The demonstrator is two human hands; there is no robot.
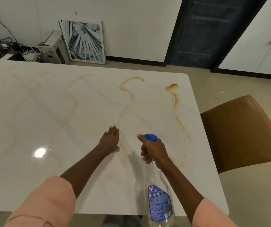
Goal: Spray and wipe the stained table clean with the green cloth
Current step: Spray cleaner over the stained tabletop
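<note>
Right hand [153, 150] grips the spray bottle [160, 200] by its neck, nozzle aimed away over the white marble tabletop [49, 112], the bottle's length running back toward the near edge. Left hand [110, 141] lies flat, fingers straight, just left of it. Brown stains [175, 99] streak beyond; tan chair [243, 130] further right.

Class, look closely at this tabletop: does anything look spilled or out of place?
Yes. Brown stains trail in wavy streaks across the white table, darkest near its far right corner. The right hand grips a spray bottle; no green cloth shows.
</note>
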